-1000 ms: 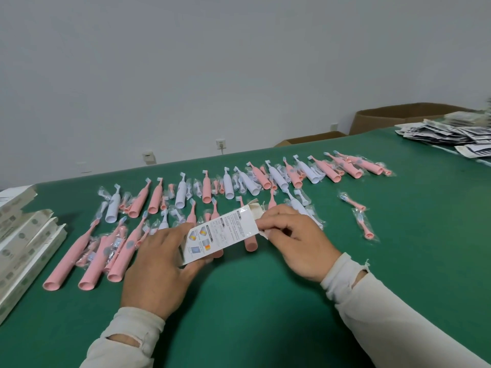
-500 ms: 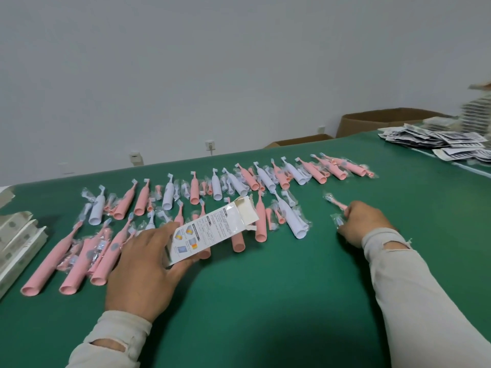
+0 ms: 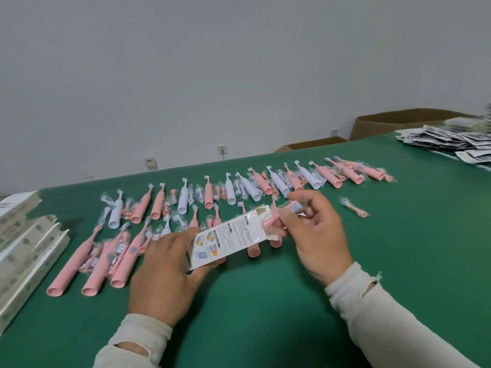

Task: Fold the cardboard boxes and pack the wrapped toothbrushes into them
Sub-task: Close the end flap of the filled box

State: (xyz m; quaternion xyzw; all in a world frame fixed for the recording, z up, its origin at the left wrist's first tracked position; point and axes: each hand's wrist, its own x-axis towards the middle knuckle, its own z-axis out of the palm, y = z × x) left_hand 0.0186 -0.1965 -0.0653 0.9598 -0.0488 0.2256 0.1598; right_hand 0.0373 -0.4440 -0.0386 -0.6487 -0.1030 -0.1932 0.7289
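Observation:
My left hand (image 3: 164,277) grips a white printed cardboard box (image 3: 228,241) by its near end, with the open flaps pointing to the right. My right hand (image 3: 316,235) pinches a wrapped pink brush head (image 3: 288,212) at the box's open mouth. Its bristled tip sticks up between my fingers. Several wrapped pink and white toothbrushes (image 3: 210,193) lie in rows on the green table (image 3: 265,301) behind the box. One more wrapped brush head (image 3: 354,208) lies alone to the right.
Folded white boxes (image 3: 24,243) are stacked at the left edge. A heap of printed leaflets (image 3: 451,142) sits at the far right. Brown cartons (image 3: 393,123) stand behind the table against the wall.
My right hand left the box, reached right to the loose brush heads, picked one up and carried it back to the box's open end. The left hand kept holding the box.

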